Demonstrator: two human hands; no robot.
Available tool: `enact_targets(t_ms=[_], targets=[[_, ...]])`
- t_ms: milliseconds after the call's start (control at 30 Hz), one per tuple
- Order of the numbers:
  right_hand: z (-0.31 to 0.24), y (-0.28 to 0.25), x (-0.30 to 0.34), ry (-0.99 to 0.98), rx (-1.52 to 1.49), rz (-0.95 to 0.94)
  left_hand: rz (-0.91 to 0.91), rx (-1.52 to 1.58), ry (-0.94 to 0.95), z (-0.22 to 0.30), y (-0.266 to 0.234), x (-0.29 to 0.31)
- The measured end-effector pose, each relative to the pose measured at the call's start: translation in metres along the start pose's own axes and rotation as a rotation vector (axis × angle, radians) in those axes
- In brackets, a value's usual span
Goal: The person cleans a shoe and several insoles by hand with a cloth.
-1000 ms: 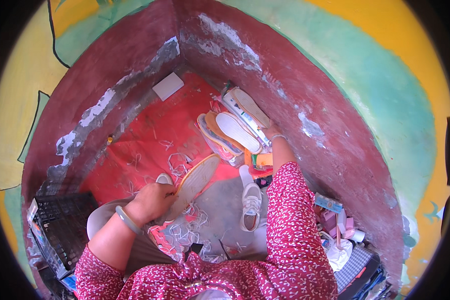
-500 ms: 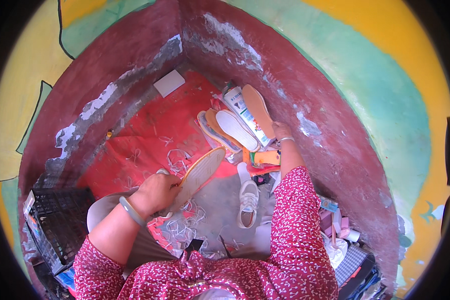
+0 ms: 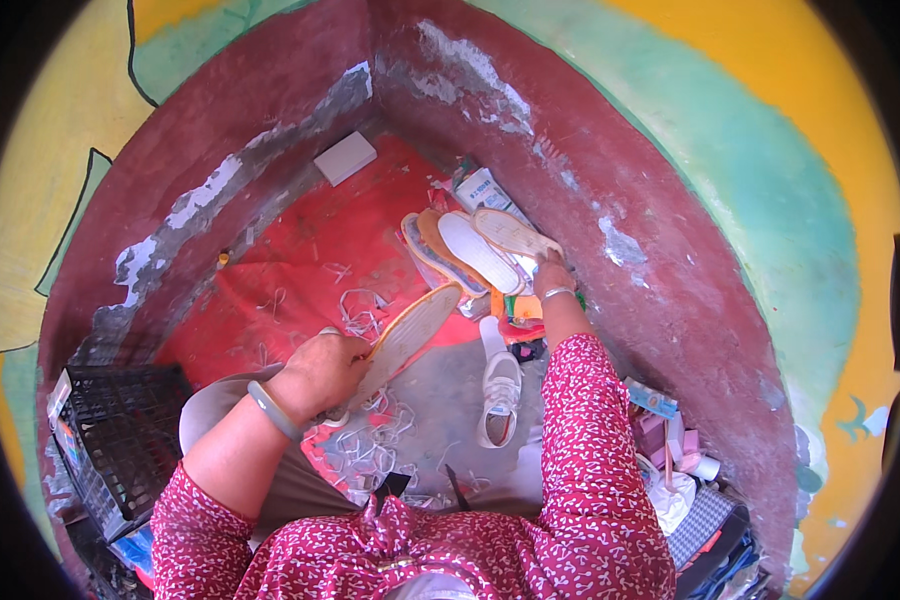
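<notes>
My left hand is closed around the near end of a pale insole with an orange-tan rim, raised above the floor. At the right, my right hand grips the near end of another pale insole with a tan rim. That one is over the right side of a row of insoles, where a white insole and a tan insole overlap. Nearer to me, a light-coloured laced shoe rests on the grey floor, with a white strip at its far end.
Loose white laces lie tangled before me and across the red sheet. A black plastic crate stands at the left. Small boxes are piled by the right wall. A white box sits in the far corner.
My right hand has moved slightly left and nearer, and its insole has turned from the tan face to the pale face and tilted down leftward. The left insole has shifted slightly to the right.
</notes>
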State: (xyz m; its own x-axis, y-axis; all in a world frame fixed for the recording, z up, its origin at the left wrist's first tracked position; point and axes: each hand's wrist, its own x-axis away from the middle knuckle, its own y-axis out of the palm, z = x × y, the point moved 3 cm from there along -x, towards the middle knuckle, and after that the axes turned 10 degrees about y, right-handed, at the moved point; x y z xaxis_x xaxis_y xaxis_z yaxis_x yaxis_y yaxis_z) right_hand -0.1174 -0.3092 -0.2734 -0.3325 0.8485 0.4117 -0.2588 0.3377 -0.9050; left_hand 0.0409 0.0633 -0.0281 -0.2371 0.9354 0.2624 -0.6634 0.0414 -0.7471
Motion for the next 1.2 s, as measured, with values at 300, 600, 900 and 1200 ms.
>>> enact_targets(t_ms=[300,600,900,1200], targets=[[-0.031,-0.010,-0.017,0.063,-0.171,0.142,-0.022,0.034,-0.058,-0.009,-0.004,-0.002],[-0.031,-0.031,-0.012,0.029,-0.202,0.229,0.013,0.086,-0.116,-0.020,-0.006,-0.003],[0.008,-0.099,0.020,-0.191,-0.634,-0.118,0.056,0.223,-0.130,-0.028,-0.008,0.000],[-0.003,-0.153,0.177,-0.393,-1.691,-0.618,0.159,1.181,-0.101,-0.017,-0.010,0.000]])
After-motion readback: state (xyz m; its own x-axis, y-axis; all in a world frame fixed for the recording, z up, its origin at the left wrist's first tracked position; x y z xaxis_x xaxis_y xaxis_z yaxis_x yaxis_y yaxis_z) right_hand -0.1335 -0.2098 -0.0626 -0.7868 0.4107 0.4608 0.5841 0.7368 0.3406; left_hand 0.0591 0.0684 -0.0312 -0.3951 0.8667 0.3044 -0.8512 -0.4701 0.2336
